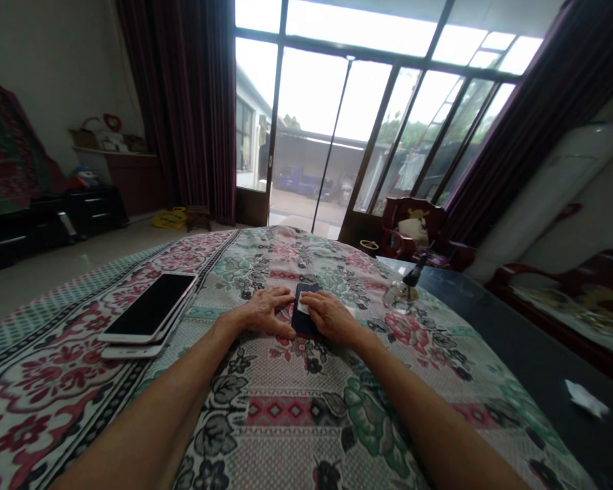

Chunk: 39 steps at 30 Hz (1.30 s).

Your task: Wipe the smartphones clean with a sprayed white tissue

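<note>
A dark phone (pixel 302 325) lies flat on the patterned tablecloth in front of me. My right hand (pixel 332 316) presses a folded white tissue (pixel 303 304) onto its surface, fingers bent over the tissue. Another pale edge, perhaps more of the tissue, shows at the far side of this hand. At the phone's left edge rests my left hand (pixel 268 312), fingers stretched and thumb apart, its tips touching or very near the phone. To the left, white phones (pixel 150 309) lie stacked, the top one with its black screen up.
A clear glass bottle (pixel 401 297) with a black top stands right of my hands. The floral tablecloth (pixel 286 415) covers the table. A dark tabletop (pixel 511 354) adjoins at right, with a crumpled white tissue (pixel 586 399) on it. Beyond are wooden chairs (pixel 413 224) and glass doors.
</note>
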Tool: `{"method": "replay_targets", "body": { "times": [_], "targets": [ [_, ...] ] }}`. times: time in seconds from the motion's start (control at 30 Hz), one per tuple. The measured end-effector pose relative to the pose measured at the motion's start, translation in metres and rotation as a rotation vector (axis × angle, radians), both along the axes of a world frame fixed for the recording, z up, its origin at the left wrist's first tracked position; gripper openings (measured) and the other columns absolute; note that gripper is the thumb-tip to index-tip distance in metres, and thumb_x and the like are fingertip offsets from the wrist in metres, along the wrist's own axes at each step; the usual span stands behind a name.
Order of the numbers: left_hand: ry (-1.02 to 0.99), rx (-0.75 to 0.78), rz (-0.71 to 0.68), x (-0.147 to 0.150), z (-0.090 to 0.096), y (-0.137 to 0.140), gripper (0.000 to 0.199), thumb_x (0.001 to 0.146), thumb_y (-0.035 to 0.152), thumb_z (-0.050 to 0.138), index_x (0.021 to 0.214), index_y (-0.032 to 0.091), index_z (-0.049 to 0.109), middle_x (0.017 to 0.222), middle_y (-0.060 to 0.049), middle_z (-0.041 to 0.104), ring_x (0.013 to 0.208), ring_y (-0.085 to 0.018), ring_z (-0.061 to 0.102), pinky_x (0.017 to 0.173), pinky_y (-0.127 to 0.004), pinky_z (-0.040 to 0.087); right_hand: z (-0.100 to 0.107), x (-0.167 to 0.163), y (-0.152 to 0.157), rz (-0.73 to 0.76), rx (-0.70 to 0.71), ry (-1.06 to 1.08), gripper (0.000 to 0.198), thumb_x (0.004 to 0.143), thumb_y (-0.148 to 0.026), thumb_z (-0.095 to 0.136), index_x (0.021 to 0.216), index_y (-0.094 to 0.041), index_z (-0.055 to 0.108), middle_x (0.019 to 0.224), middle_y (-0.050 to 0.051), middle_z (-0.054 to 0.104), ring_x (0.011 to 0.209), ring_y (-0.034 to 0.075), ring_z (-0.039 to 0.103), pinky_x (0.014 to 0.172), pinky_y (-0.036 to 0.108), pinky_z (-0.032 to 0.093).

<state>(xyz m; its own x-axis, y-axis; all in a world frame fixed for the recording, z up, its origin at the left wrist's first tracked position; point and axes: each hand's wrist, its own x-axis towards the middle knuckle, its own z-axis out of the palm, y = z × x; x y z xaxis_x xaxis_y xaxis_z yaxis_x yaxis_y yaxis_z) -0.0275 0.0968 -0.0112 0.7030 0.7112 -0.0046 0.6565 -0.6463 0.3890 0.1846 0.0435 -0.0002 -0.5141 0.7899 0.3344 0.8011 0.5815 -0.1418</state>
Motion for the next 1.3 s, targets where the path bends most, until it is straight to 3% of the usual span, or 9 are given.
{"method": "replay_targets", "body": {
  "times": [0.17, 0.3, 0.53, 0.7, 0.83, 1.13, 1.3],
  "targets": [
    [0.005, 0.008, -0.010, -0.002, -0.005, 0.005, 0.095, 0.064, 0.073, 0.064, 0.143, 0.030, 0.036, 0.155, -0.008, 0.025, 0.143, -0.032, 0.016, 0.115, -0.052, 0.011, -0.006, 0.009, 0.010, -0.030, 0.004, -0.007, 0.035, 0.091, -0.012, 0.040, 0.119, -0.022, 0.059, 0.129, 0.006, 0.059, 0.115, 0.022, 0.052, 0.100, 0.041, 0.040],
    [-0.001, 0.017, -0.026, -0.003, -0.007, 0.007, 0.091, 0.065, 0.073, 0.063, 0.142, 0.034, 0.037, 0.155, -0.003, 0.026, 0.143, -0.031, 0.016, 0.116, -0.051, 0.012, -0.013, 0.015, 0.017, -0.101, 0.024, 0.062, 0.034, 0.092, -0.013, 0.040, 0.118, -0.022, 0.059, 0.134, 0.008, 0.053, 0.122, 0.022, 0.049, 0.102, 0.041, 0.038],
    [-0.004, 0.033, -0.026, -0.002, -0.009, 0.008, 0.090, 0.065, 0.071, 0.064, 0.142, 0.032, 0.038, 0.155, -0.005, 0.027, 0.143, -0.031, 0.019, 0.115, -0.050, 0.014, -0.016, 0.021, 0.030, -0.205, 0.035, 0.166, 0.025, 0.091, -0.014, 0.043, 0.102, -0.017, 0.066, 0.120, 0.012, 0.062, 0.111, 0.021, 0.056, 0.098, 0.035, 0.041],
    [-0.005, 0.039, -0.023, -0.001, -0.007, 0.006, 0.089, 0.066, 0.070, 0.064, 0.142, 0.030, 0.039, 0.154, -0.007, 0.028, 0.142, -0.031, 0.020, 0.115, -0.050, 0.015, -0.015, 0.024, 0.032, -0.152, 0.017, 0.104, 0.031, 0.090, -0.011, 0.041, 0.110, -0.019, 0.063, 0.124, 0.010, 0.061, 0.116, 0.021, 0.055, 0.101, 0.039, 0.039],
    [-0.011, 0.031, -0.026, -0.002, -0.007, 0.007, 0.086, 0.067, 0.069, 0.065, 0.141, 0.035, 0.038, 0.154, -0.002, 0.028, 0.142, -0.032, 0.019, 0.115, -0.051, 0.015, -0.008, 0.026, 0.027, -0.129, -0.001, 0.109, 0.032, 0.087, -0.010, 0.042, 0.105, -0.020, 0.067, 0.120, 0.007, 0.065, 0.112, 0.021, 0.058, 0.099, 0.038, 0.042],
    [-0.004, 0.022, -0.025, -0.004, -0.017, 0.015, 0.090, 0.065, 0.070, 0.065, 0.142, 0.035, 0.037, 0.156, -0.004, 0.025, 0.143, -0.031, 0.017, 0.115, -0.052, 0.013, 0.016, 0.004, -0.004, -0.032, -0.088, 0.056, 0.033, 0.071, -0.005, 0.048, 0.084, -0.023, 0.072, 0.103, 0.001, 0.072, 0.095, 0.018, 0.065, 0.091, 0.030, 0.047],
    [-0.001, 0.028, -0.037, -0.004, -0.016, 0.015, 0.093, 0.065, 0.071, 0.065, 0.143, 0.031, 0.036, 0.156, -0.007, 0.024, 0.143, -0.031, 0.017, 0.115, -0.052, 0.013, 0.018, 0.001, -0.006, 0.012, -0.137, -0.004, 0.031, 0.073, -0.005, 0.048, 0.088, -0.021, 0.070, 0.102, 0.002, 0.072, 0.093, 0.017, 0.065, 0.091, 0.028, 0.045]
  ]
}}
